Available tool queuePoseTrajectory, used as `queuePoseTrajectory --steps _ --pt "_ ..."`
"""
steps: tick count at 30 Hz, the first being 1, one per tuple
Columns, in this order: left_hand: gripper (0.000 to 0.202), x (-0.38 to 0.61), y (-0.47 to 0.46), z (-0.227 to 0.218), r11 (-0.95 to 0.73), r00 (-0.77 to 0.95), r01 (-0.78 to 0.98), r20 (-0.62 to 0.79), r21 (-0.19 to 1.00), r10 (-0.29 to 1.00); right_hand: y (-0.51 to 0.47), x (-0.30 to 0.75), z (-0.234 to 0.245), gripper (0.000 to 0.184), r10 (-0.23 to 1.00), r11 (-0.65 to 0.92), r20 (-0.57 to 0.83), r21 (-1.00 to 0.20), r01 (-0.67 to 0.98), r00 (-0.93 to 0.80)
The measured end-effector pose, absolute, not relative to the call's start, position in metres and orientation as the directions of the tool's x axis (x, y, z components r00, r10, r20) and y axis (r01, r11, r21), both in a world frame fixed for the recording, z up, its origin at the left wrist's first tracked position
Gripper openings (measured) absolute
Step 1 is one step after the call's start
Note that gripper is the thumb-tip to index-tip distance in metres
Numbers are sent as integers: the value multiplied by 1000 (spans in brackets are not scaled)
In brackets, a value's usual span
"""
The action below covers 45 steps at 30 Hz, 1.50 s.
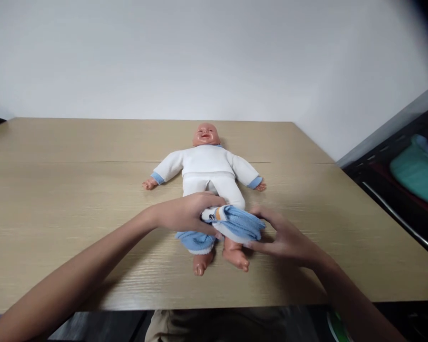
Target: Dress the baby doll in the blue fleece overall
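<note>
A baby doll (208, 159) lies on its back, head away from me, in a white top with blue cuffs and white trousers. Around its lower legs is a bunched blue and white garment (243, 224) with an orange stripe and dark lettering. My left hand (190, 212) grips its white part between thumb and fingers, covering one of the doll's legs. At the blue right end, my right hand (281, 237) holds the cloth's edge, thumb below and fingers above. Both bare doll feet (236, 259) stick out below the cloth. Whether the garment joins the white trousers is hidden.
The doll rests on a light wooden table (74, 190) with a seam across it. A plain wall (157, 57) stands behind. Beyond the table's right side, a green cloth item (419, 171) lies on a dark rack. My lap shows below the front edge.
</note>
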<state>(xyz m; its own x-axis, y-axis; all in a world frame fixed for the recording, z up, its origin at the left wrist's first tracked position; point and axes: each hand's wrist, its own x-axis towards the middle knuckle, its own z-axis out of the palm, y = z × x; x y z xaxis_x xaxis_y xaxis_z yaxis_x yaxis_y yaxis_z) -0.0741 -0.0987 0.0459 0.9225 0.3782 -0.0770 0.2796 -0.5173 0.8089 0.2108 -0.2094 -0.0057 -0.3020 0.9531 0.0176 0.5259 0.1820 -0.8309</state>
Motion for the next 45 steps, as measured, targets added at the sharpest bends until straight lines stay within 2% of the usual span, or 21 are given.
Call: queuePoseTrajectory --steps 3,6,8,11,15,18,22,24,28,30,34,36,40,45 --pt "54 -85 -106 44 -552 901 295 -35 780 433 -203 213 3 50 927 227 17 -821 524 -375" --pt "52 -97 -110 45 -600 867 341 5 723 498 -196 214 7 29 900 277 43 -824 494 -434" --pt "51 -105 -111 47 -627 830 414 10 660 558 -187 214 7 21 890 271 58 -866 421 -453" --pt "50 -115 -108 47 -633 803 493 -33 597 595 -170 211 0 24 893 201 77 -950 239 -443" --pt "39 -127 -100 40 -540 803 478 -96 692 588 -142 201 -16 26 935 141 99 -985 99 -339" --pt "45 -128 -92 26 -358 691 493 -107 793 715 -125 189 -33 29 967 111 105 -994 13 -233" --pt "47 -124 -85 2 -191 601 357 -68 914 796 -114 178 -56 33 988 -9 12 -991 -131 -154" --pt "44 -126 -82 -10 -141 593 290 -62 947 803 -113 178 -64 35 986 -43 -22 -991 -123 -163" --pt "39 -139 -76 -30 -135 639 228 -44 964 768 -119 184 -70 36 984 -14 -9 -1000 -22 -180" --pt "37 -145 -74 -35 -181 645 215 0 960 764 -122 185 -70 38 989 -21 -17 -999 -29 -149" --pt "33 -146 -74 -34 -281 668 168 101 945 738 -125 178 -66 49 988 -149 -138 -957 -250 -62" --pt "33 -142 -78 -32 -280 673 146 112 949 731 -126 173 -63 55 982 -187 -187 -915 -358 -37" --pt "38 -136 -86 -34 -85 594 124 -6 989 805 -124 168 -58 56 984 -175 -178 -908 -380 -27" --pt "47 -129 -86 -41 140 460 11 -130 990 879 -120 170 -60 51 981 -187 -158 -926 -327 -112"
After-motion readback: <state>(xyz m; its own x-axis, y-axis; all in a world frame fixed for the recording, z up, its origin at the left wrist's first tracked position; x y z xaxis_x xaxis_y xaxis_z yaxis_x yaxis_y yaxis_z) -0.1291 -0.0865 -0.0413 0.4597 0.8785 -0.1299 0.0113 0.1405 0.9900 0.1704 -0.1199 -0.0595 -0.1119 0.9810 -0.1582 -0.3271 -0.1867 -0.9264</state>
